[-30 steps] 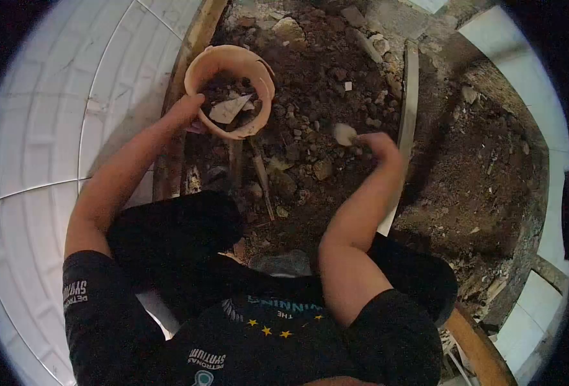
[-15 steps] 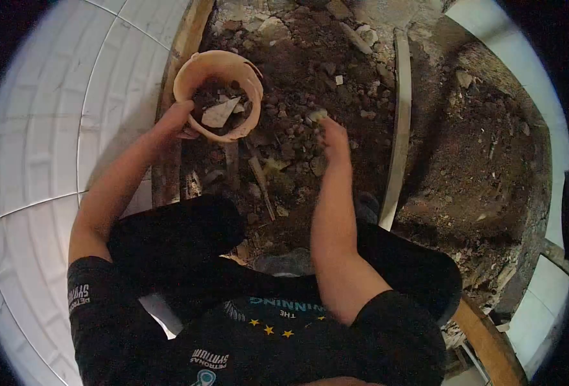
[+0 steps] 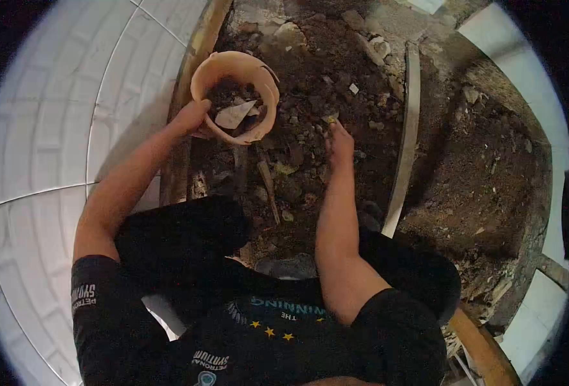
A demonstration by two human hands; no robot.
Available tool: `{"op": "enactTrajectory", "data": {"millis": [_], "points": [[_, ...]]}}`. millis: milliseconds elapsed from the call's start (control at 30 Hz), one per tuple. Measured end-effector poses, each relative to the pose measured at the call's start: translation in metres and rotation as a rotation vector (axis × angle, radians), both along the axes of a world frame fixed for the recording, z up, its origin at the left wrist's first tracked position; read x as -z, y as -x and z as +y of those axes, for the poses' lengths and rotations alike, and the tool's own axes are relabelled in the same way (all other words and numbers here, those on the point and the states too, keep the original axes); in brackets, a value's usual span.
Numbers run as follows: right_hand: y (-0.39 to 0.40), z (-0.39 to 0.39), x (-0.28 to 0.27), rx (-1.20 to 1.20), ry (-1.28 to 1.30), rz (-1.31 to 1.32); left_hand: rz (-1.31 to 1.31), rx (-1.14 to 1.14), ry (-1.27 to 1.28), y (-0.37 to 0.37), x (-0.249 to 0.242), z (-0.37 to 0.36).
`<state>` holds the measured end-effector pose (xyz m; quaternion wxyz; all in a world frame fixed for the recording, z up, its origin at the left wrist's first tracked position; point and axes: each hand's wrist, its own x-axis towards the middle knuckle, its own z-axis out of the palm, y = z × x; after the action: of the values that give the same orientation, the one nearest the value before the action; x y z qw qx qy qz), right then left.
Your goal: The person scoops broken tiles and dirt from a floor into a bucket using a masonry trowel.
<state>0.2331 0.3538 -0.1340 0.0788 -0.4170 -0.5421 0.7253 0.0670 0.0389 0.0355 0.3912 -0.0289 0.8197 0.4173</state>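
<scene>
My left hand [image 3: 191,119] is closed on the left edge of a peach-coloured plastic bucket [image 3: 270,112], its thumb over the rim. The bucket's rim looks chipped and broken. Inside lie dark soil, rubble and a pale, sharp-cornered shard [image 3: 235,114]. To the right of the bucket, my right hand [image 3: 340,145] reaches low over loose dirt and stones [image 3: 300,132]. Its fingers are pinched on a small pale rubble piece [image 3: 331,118], partly hidden by the fingertips.
White tiles [image 3: 46,141] cover the left side, bordered by a wooden board [image 3: 176,167]. A narrow wooden strip [image 3: 412,96] crosses the dirt at right. A small white chip [image 3: 354,89] and a wood splinter [image 3: 268,190] lie in the soil. My knees flank the dirt.
The whole view has shifted, so bucket, hands and ground appear slightly farther right. My left hand keeps its hold on the bucket; my right hand stays low over the rubble.
</scene>
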Motion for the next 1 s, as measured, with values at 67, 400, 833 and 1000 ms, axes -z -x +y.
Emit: {"op": "enactTrajectory", "data": {"millis": [67, 400, 833, 1000], "points": [[-0.006, 0.005, -0.012, 0.032, 0.093, -0.007, -0.02, -0.059, 0.009, -0.004, -0.003, 0.003], [0.027, 0.022, -0.114, -0.387, -0.485, 0.15, 0.123, -0.001, 0.027, 0.003, 0.004, 0.001], [0.044, -0.039, -0.156, -0.669, -0.552, 0.282, 0.132, 0.03, -0.024, 0.0, 0.003, -0.001], [0.036, 0.005, -0.137, -0.516, -0.501, 0.135, 0.189, 0.026, 0.083, 0.001, 0.011, 0.0]]}}
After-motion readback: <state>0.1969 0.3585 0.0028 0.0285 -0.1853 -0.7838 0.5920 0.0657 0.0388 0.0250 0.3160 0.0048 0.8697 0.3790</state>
